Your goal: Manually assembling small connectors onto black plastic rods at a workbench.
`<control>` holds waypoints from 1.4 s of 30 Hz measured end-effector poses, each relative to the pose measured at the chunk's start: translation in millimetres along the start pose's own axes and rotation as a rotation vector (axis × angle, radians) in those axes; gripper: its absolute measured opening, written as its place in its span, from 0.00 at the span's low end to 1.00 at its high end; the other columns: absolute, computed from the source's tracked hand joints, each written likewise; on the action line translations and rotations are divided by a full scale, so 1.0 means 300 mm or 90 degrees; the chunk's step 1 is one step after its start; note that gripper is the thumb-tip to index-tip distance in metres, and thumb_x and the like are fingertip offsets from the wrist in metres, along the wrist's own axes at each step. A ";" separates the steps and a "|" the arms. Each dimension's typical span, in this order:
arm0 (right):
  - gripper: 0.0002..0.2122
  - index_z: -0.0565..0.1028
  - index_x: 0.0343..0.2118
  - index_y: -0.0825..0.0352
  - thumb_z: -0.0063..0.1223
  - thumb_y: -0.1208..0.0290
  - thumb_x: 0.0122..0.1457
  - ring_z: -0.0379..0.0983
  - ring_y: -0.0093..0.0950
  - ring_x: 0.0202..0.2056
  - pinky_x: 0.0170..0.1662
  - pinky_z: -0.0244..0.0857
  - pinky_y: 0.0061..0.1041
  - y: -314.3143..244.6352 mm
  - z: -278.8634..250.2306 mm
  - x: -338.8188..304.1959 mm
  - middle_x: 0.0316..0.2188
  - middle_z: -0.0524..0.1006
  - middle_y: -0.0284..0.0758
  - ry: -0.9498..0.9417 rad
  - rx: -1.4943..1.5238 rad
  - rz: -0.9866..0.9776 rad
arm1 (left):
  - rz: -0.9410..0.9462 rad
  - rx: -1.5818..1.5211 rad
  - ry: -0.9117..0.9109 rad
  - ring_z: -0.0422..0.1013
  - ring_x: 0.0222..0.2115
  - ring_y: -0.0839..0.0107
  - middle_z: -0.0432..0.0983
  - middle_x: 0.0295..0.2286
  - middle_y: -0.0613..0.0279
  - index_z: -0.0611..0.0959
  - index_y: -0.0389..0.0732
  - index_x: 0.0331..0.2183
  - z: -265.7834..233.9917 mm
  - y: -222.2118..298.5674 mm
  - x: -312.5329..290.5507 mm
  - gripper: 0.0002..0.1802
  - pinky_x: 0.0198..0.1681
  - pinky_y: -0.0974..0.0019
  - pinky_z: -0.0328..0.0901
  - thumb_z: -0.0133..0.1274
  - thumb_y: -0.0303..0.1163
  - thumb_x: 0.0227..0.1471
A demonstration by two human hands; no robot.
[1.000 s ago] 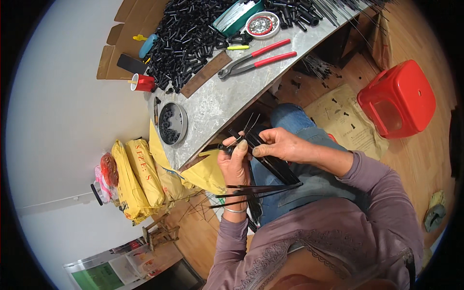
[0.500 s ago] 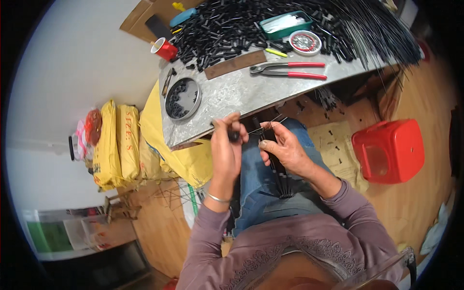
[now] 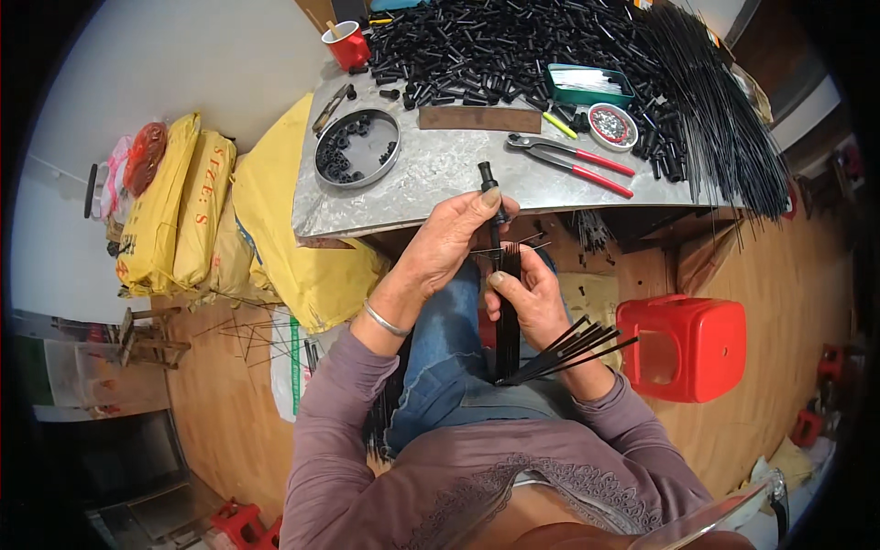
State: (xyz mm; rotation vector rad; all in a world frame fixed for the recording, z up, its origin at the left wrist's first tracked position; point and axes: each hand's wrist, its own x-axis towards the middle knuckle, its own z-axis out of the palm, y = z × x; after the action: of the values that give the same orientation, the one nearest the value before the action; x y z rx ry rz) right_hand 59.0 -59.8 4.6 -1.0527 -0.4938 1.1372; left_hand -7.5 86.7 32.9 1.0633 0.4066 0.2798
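Note:
Over my lap, just in front of the table edge, my left hand (image 3: 451,235) is closed on a black tubular fitting (image 3: 487,174), its stepped end pointing up past the thumb. Beside it, my right hand (image 3: 534,301) grips a bundle of thin black ribs (image 3: 509,344), thumb pressed near their upper ends. The bundle folds at my lap, and several rib ends (image 3: 591,341) fan out to the right over my wrist. Thin rods stick out crosswise between the two hands. Where fitting and ribs meet, my fingers partly hide them.
A large heap of black fittings (image 3: 486,46) covers the table's back. Nearer stand a round tin (image 3: 394,160) of small black parts, red-handled pincers (image 3: 587,171), a wooden strip (image 3: 479,119) and a red cup (image 3: 346,48). A red stool (image 3: 715,353) is on the right, yellow sacks (image 3: 197,220) left.
My left hand has turned and now holds the black fitting upright against the ribs. Rib ends have swung out to the right. The view has shifted, with the table appearing slightly differently placed.

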 end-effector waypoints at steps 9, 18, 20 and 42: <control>0.14 0.65 0.47 0.69 0.48 0.76 0.59 0.67 0.18 0.23 0.25 0.66 0.18 0.010 0.010 0.004 0.26 0.69 0.30 0.019 -0.022 0.001 | 0.067 0.029 0.030 0.70 0.34 0.77 0.77 0.34 0.61 0.71 0.36 0.50 -0.045 0.022 -0.025 0.21 0.40 0.73 0.63 0.48 0.37 0.59; 0.10 0.66 0.43 0.69 0.48 0.75 0.59 0.68 0.18 0.23 0.25 0.66 0.18 0.005 0.023 0.008 0.25 0.69 0.31 0.021 -0.045 0.002 | 0.061 0.084 -0.045 0.70 0.38 0.77 0.76 0.36 0.60 0.71 0.37 0.50 -0.043 0.010 -0.051 0.20 0.44 0.71 0.64 0.47 0.35 0.59; 0.09 0.66 0.41 0.68 0.48 0.75 0.59 0.68 0.18 0.23 0.25 0.65 0.18 0.003 0.024 0.009 0.25 0.70 0.31 0.023 -0.053 0.007 | 0.054 0.083 -0.038 0.70 0.38 0.76 0.76 0.36 0.60 0.71 0.37 0.50 -0.043 0.008 -0.052 0.19 0.44 0.71 0.64 0.48 0.35 0.59; 0.05 0.68 0.36 0.68 0.47 0.74 0.60 0.67 0.18 0.21 0.24 0.64 0.16 0.010 0.027 0.019 0.20 0.70 0.30 0.028 -0.041 0.016 | 0.070 0.000 0.006 0.71 0.37 0.74 0.74 0.34 0.63 0.72 0.34 0.49 -0.045 -0.024 -0.032 0.21 0.42 0.72 0.68 0.50 0.35 0.58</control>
State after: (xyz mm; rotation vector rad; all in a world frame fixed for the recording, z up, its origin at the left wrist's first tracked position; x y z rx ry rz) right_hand 53.5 -51.1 4.5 -1.1405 -0.4854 1.1241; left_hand -22.0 90.1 22.6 1.0870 0.3572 0.3825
